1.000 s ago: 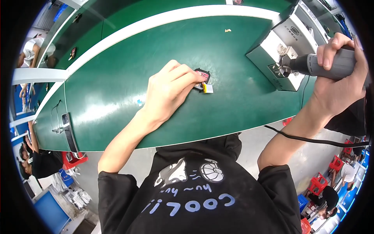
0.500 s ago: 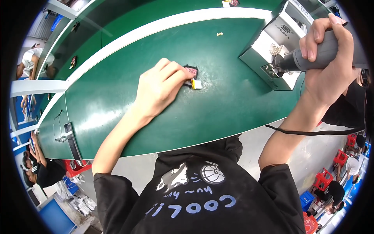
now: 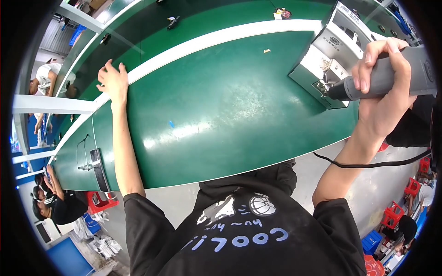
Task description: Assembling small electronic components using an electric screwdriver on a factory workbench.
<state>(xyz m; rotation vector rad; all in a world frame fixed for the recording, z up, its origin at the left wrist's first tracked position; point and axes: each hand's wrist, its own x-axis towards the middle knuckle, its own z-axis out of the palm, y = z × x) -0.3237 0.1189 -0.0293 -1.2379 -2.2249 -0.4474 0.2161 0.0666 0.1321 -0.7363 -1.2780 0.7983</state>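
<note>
My left hand reaches past the white rail at the far left, fingers spread and apart, with nothing visible in it. My right hand is wrapped round a grey electric screwdriver, held sideways with its dark nose pointing left. That nose is at the front opening of a light metal screw feeder box; whether the tip touches a screw is too small to tell. Beyond the rail on the dark green strip lie a small dark part with a white bit and a red-and-white part.
The green worktop carries a blue scrap and a yellowish scrap. Glasses and a phone lie at its left end. A black cable hangs at right. Other people sit at both sides.
My left hand has left the small red-and-black part and moved far left, opening. That part is gone from the middle of the worktop. My right hand keeps the screwdriver at the feeder.
</note>
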